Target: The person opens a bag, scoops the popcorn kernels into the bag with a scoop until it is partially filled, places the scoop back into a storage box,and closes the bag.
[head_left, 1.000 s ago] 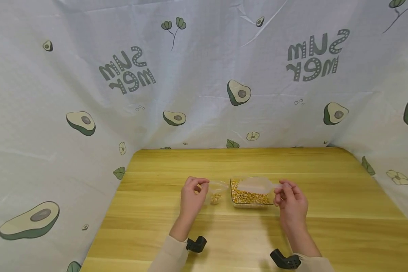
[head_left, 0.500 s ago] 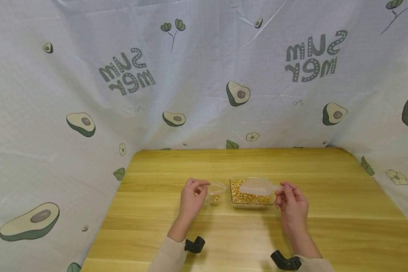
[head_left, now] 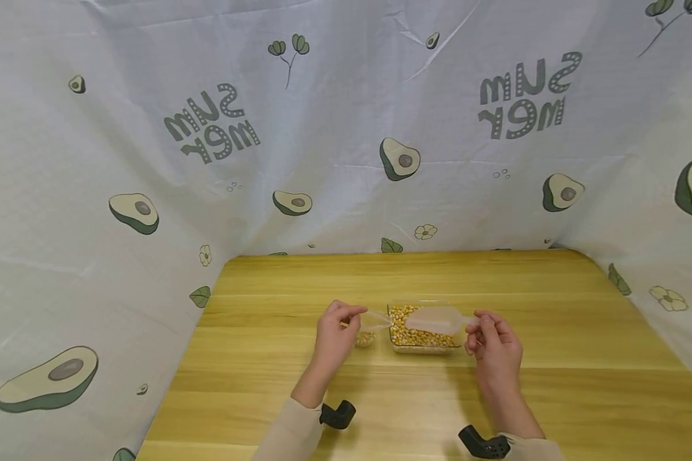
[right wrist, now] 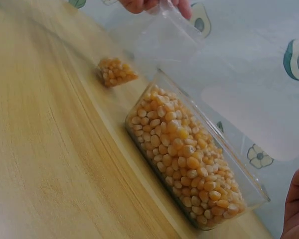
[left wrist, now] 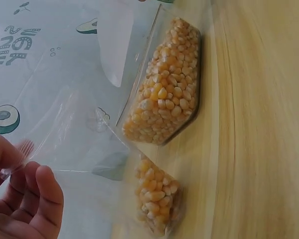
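My left hand pinches the top edge of a clear plastic bag between thumb and fingertips. Yellow corn kernels fill the bag's bottom corner, low over the table. In the head view the bag's mouth reaches the left rim of a rectangular glass container, which holds a heap of corn kernels. My right hand holds a whitish translucent scoop by its handle, from the right. The scoop's blade is over the container, and in the right wrist view it stands above the rim. Its inside is hidden.
Everything stands on a wood-grain table. Behind and at the sides hangs a pale curtain printed with avocados and lettering. A black wrist mount sits on the left sleeve, another mount on the right.
My left hand has moved slightly to the right, bringing the bag's mouth up to the container's left edge. My right hand and the scoop have stayed nearly in place.
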Demonstrator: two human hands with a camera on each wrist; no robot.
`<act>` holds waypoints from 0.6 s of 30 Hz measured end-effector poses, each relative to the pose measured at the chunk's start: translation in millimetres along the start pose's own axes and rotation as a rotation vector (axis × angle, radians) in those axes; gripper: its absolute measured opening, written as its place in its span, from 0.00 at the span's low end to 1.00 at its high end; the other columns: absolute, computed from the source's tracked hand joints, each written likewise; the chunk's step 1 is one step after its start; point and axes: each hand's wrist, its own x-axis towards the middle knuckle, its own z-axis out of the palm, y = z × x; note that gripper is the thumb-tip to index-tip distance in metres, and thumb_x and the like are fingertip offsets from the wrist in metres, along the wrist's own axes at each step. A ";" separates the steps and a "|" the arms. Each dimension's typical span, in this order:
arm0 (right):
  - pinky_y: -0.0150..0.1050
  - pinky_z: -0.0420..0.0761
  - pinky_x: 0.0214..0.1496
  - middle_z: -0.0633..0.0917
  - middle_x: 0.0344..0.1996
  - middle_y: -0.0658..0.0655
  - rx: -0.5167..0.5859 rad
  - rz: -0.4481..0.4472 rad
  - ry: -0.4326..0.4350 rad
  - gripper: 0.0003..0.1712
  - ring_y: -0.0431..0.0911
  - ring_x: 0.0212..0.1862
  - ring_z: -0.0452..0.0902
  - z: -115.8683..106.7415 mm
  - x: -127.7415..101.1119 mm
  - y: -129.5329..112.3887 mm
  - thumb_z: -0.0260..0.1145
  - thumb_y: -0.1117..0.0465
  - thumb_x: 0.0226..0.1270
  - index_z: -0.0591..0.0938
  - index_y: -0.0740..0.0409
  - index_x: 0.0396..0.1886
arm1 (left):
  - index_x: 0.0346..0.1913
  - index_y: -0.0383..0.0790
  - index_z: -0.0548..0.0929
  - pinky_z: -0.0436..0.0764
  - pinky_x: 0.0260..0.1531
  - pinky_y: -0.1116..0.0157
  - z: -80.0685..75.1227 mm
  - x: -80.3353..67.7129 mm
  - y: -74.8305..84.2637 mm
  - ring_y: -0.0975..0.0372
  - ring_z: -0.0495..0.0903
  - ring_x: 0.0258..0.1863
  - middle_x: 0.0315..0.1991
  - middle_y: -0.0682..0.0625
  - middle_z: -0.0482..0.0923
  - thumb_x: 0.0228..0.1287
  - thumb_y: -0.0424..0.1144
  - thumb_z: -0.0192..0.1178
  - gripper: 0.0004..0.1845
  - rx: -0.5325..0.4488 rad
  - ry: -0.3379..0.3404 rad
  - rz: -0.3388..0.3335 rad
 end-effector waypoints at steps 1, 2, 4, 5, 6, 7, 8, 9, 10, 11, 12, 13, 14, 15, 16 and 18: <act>0.30 0.71 0.17 0.84 0.20 0.52 0.000 0.002 0.003 0.08 0.40 0.16 0.71 -0.6 0.3 0.5 0.59 0.61 0.75 0.82 0.60 0.39 | 0.45 0.36 0.90 0.76 0.27 0.76 0.7 0.4 1.5 0.66 0.74 0.34 0.34 0.47 0.74 0.69 0.28 0.56 0.12 -0.013 -0.001 -0.003; 0.30 0.71 0.17 0.84 0.20 0.52 -0.005 0.002 0.006 0.08 0.40 0.16 0.71 -1.3 0.7 1.0 0.59 0.61 0.75 0.81 0.60 0.39 | 0.45 0.36 0.89 0.76 0.27 0.76 1.4 1.0 2.7 0.66 0.74 0.34 0.34 0.47 0.74 0.69 0.29 0.56 0.12 -0.027 -0.002 -0.007; 0.30 0.71 0.17 0.84 0.20 0.51 -0.018 0.000 0.014 0.08 0.40 0.16 0.71 -2.5 1.5 1.8 0.59 0.61 0.75 0.81 0.60 0.39 | 0.46 0.37 0.89 0.74 0.24 0.75 2.4 2.3 4.6 0.65 0.74 0.34 0.35 0.46 0.73 0.70 0.29 0.56 0.12 -0.066 -0.008 -0.018; 0.30 0.71 0.17 0.84 0.19 0.51 -0.025 -0.001 0.021 0.08 0.40 0.16 0.71 -3.0 2.1 2.2 0.59 0.61 0.75 0.81 0.60 0.39 | 0.47 0.37 0.89 0.73 0.23 0.75 3.1 3.1 5.2 0.64 0.74 0.33 0.36 0.45 0.73 0.71 0.30 0.56 0.12 -0.087 -0.014 -0.022; 0.30 0.71 0.17 0.84 0.19 0.51 -0.033 -0.001 0.030 0.08 0.40 0.15 0.70 -3.4 2.6 2.6 0.59 0.61 0.75 0.81 0.59 0.38 | 0.48 0.37 0.89 0.73 0.23 0.75 3.6 3.8 5.9 0.63 0.75 0.32 0.37 0.44 0.73 0.71 0.30 0.56 0.12 -0.115 -0.021 -0.026; 0.30 0.71 0.17 0.84 0.19 0.51 -0.043 -0.001 0.039 0.08 0.40 0.15 0.70 -3.7 3.1 3.0 0.59 0.61 0.75 0.81 0.59 0.38 | 0.48 0.37 0.88 0.74 0.22 0.75 4.0 4.5 6.3 0.60 0.76 0.32 0.38 0.44 0.73 0.72 0.31 0.56 0.12 -0.147 -0.029 -0.032; 0.30 0.71 0.17 0.83 0.19 0.51 -0.048 -0.001 0.040 0.08 0.40 0.15 0.70 -4.1 3.4 3.1 0.59 0.61 0.75 0.81 0.59 0.38 | 0.49 0.38 0.88 0.74 0.23 0.74 4.4 5.0 6.8 0.58 0.77 0.32 0.39 0.43 0.74 0.72 0.32 0.56 0.12 -0.174 -0.036 -0.043; 0.30 0.71 0.17 0.83 0.19 0.51 -0.051 0.000 0.042 0.08 0.40 0.16 0.70 -4.3 3.5 3.4 0.59 0.61 0.75 0.81 0.59 0.38 | 0.50 0.37 0.88 0.75 0.23 0.74 4.0 5.0 9.9 0.56 0.77 0.31 0.39 0.42 0.73 0.72 0.31 0.56 0.12 -0.195 -0.042 -0.056; 0.30 0.71 0.17 0.83 0.19 0.51 -0.054 0.003 0.044 0.08 0.40 0.16 0.70 -4.3 3.6 3.7 0.59 0.61 0.75 0.81 0.59 0.39 | 0.50 0.37 0.87 0.79 0.24 0.72 4.1 5.4 9.1 0.56 0.78 0.31 0.40 0.41 0.73 0.73 0.32 0.56 0.12 -0.215 -0.046 -0.063; 0.30 0.71 0.17 0.83 0.19 0.51 -0.053 0.004 0.042 0.08 0.40 0.16 0.70 -4.6 3.7 4.0 0.59 0.61 0.75 0.81 0.59 0.39 | 0.51 0.36 0.87 0.81 0.26 0.71 4.1 5.5 8.0 0.57 0.78 0.31 0.40 0.41 0.73 0.73 0.32 0.56 0.12 -0.232 -0.049 -0.071; 0.30 0.71 0.17 0.83 0.20 0.51 -0.053 0.004 0.038 0.08 0.40 0.16 0.70 -4.9 3.7 4.4 0.59 0.61 0.75 0.81 0.60 0.39 | 0.52 0.36 0.87 0.83 0.28 0.70 3.9 5.4 6.4 0.58 0.78 0.31 0.40 0.42 0.73 0.73 0.32 0.56 0.12 -0.243 -0.051 -0.084; 0.30 0.71 0.17 0.84 0.20 0.51 -0.052 0.005 0.033 0.08 0.41 0.16 0.70 -5.1 3.6 4.6 0.59 0.60 0.75 0.81 0.60 0.39 | 0.52 0.35 0.87 0.84 0.30 0.69 3.6 5.3 4.1 0.59 0.78 0.31 0.41 0.42 0.73 0.73 0.31 0.56 0.12 -0.249 -0.049 -0.097; 0.30 0.71 0.18 0.84 0.20 0.51 -0.049 0.005 0.028 0.08 0.41 0.16 0.70 -5.4 3.4 4.9 0.59 0.61 0.75 0.81 0.60 0.39 | 0.52 0.35 0.87 0.85 0.32 0.68 3.1 4.9 1.8 0.61 0.78 0.31 0.40 0.42 0.73 0.73 0.31 0.56 0.12 -0.247 -0.049 -0.106; 0.30 0.71 0.18 0.84 0.20 0.51 -0.054 0.002 0.027 0.08 0.40 0.16 0.71 -5.6 3.5 5.2 0.59 0.61 0.75 0.81 0.60 0.39 | 0.52 0.35 0.87 0.86 0.33 0.67 2.1 4.4 -0.8 0.63 0.77 0.31 0.40 0.43 0.73 0.73 0.31 0.56 0.12 -0.242 -0.048 -0.110; 0.29 0.71 0.17 0.84 0.20 0.51 -0.056 0.000 0.029 0.08 0.40 0.16 0.71 -5.8 3.6 5.5 0.59 0.61 0.75 0.81 0.60 0.39 | 0.52 0.36 0.87 0.86 0.34 0.65 1.4 4.1 -6.2 0.64 0.76 0.31 0.40 0.43 0.73 0.73 0.32 0.56 0.12 -0.241 -0.047 -0.112; 0.29 0.71 0.17 0.84 0.19 0.51 -0.059 -0.004 0.034 0.08 0.40 0.16 0.71 -6.3 4.0 6.2 0.59 0.61 0.75 0.81 0.60 0.38 | 0.52 0.36 0.87 0.86 0.33 0.67 -2.0 2.1 -9.4 0.64 0.76 0.31 0.40 0.44 0.73 0.72 0.32 0.56 0.12 -0.213 -0.041 -0.121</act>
